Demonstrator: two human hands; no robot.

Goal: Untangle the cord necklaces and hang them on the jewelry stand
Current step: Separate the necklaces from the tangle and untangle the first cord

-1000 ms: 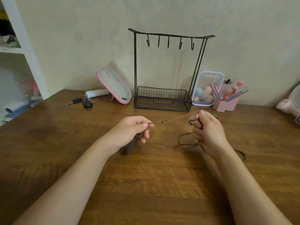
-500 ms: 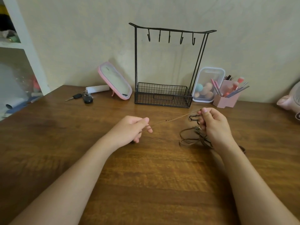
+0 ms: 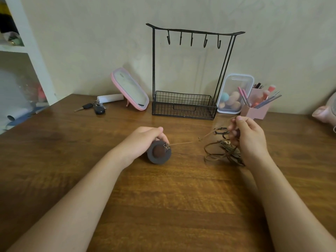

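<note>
A black wire jewelry stand point(image 3: 192, 33) with several bare hooks and a mesh basket stands at the back of the wooden table. My left hand point(image 3: 143, 140) grips a round dark pendant point(image 3: 159, 151) whose thin brown cord point(image 3: 183, 143) stretches right. My right hand point(image 3: 247, 137) pinches that cord up near its thumb. Under and left of the right hand lies a tangle of dark cord necklaces point(image 3: 223, 151) on the table.
A pink tilted mirror point(image 3: 130, 90), keys point(image 3: 94, 107) and a white tube sit back left. A clear box of sponges point(image 3: 234, 95) and a pink brush holder point(image 3: 258, 108) stand back right. A pink object point(image 3: 325, 111) is at the right edge, white shelving point(image 3: 27, 42) at left.
My left hand has turned so the round pendant shows below its fingers. The cord between the hands has dropped lower and slackened slightly. My right hand has risen a little.
</note>
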